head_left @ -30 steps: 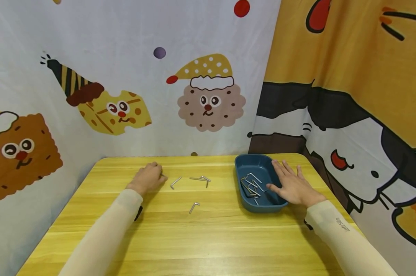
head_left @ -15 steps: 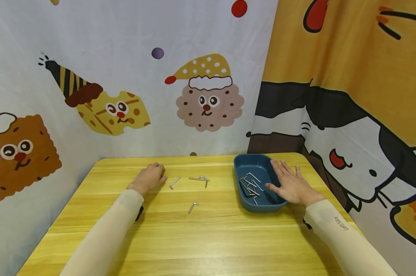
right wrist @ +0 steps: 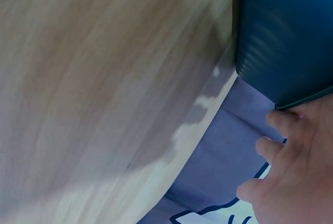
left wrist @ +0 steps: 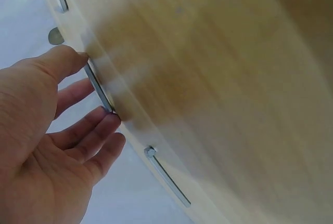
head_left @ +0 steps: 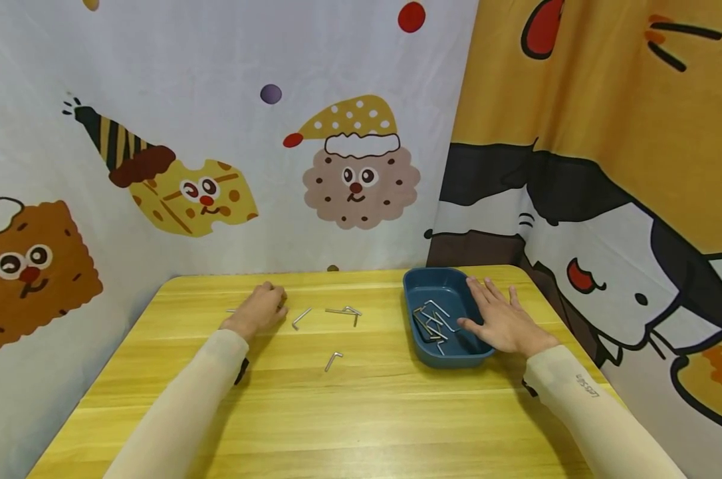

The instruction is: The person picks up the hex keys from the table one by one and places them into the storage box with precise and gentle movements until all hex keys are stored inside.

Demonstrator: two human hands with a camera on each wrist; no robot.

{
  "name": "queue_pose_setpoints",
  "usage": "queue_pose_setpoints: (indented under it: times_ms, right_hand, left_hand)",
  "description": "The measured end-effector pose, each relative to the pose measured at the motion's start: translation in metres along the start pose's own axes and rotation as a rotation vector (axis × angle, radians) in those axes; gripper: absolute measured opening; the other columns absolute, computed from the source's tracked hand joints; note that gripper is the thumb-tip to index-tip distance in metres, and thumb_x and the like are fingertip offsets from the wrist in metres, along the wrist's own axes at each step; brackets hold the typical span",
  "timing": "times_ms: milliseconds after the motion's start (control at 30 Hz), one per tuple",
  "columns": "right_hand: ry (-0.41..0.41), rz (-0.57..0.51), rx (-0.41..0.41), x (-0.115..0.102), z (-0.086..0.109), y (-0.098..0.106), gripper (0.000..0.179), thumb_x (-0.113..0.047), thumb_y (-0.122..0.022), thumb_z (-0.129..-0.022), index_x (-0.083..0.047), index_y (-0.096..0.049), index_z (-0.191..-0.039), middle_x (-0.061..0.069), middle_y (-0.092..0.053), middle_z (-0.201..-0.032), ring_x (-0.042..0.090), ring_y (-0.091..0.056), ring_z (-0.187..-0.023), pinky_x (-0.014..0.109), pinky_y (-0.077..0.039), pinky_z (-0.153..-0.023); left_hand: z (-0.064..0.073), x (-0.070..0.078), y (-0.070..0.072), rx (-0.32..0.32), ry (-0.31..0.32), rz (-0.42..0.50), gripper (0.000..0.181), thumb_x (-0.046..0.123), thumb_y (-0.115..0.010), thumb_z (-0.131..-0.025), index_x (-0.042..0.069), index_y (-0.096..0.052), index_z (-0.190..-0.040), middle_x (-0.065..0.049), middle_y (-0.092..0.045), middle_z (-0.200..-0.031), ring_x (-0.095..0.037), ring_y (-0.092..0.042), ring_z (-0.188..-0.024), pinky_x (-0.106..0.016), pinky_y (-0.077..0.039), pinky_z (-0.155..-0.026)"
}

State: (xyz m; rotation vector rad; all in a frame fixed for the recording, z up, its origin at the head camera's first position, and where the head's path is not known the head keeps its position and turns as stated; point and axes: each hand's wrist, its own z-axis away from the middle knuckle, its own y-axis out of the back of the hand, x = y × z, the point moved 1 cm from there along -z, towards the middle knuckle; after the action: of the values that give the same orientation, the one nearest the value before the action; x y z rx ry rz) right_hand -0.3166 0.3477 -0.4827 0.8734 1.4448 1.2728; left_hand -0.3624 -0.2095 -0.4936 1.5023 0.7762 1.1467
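My left hand (head_left: 256,313) is low over the left part of the table. In the left wrist view its thumb and fingertips pinch a hex key (left wrist: 99,88) at the two ends, close to the wood. The hand hides this key in the head view. Another hex key (left wrist: 167,176) lies beyond the fingers, and a bent hex key (head_left: 302,318) lies right of the thumb. My right hand (head_left: 506,324), fingers spread and straight, rests on the right rim of a blue plastic tray (head_left: 451,362). Several hex keys (head_left: 434,322) lie jumbled inside the tray.
Two hex keys (head_left: 344,311) lie close together mid-table, and one small hex key (head_left: 334,361) lies nearer the front. The wooden table (head_left: 361,419) reaches back to a printed curtain (head_left: 229,60).
A hex key end has come into view left of my left hand, which shifted slightly. The view has turned a little to the right. My right hand stays on the tray.
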Motion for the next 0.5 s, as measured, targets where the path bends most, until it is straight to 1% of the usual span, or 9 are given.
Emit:
queue_pose_setpoints:
  times_ms: [267,433,500]
  right_hand:
    - [0.005,-0.003,0.006,-0.001,0.000,0.002,0.105,-0.064,-0.062,-0.116,-0.005,-0.013,-0.187,0.024,-0.014,-0.195,0.056,-0.008,-0.181,0.085,0.008,-0.140]
    - [0.008,0.003,0.010,-0.002,0.001,0.003,0.105,-0.063,-0.061,-0.116,-0.004,-0.013,-0.187,0.025,-0.015,-0.195,0.057,-0.009,-0.181,0.086,0.007,-0.139]
    - [0.007,0.005,0.010,-0.002,0.002,0.003,0.104,-0.063,-0.061,-0.116,-0.003,-0.013,-0.187,0.025,-0.015,-0.195,0.057,-0.009,-0.181,0.087,0.007,-0.139]
  left_hand:
    - [0.007,0.002,0.001,0.017,-0.020,-0.014,0.026,0.015,-0.069,-0.117,-0.004,-0.073,-0.134,-0.030,-0.069,-0.136,-0.046,-0.069,-0.125,-0.060,-0.065,-0.106]
    - [0.011,0.003,0.003,0.039,-0.039,-0.036,0.021,0.015,-0.070,-0.116,-0.003,-0.073,-0.126,-0.029,-0.070,-0.131,-0.044,-0.069,-0.118,-0.061,-0.064,-0.103]
    - [0.012,0.003,0.003,0.047,-0.039,-0.029,0.022,0.015,-0.071,-0.116,-0.003,-0.073,-0.127,-0.030,-0.069,-0.131,-0.044,-0.069,-0.119,-0.062,-0.064,-0.104]
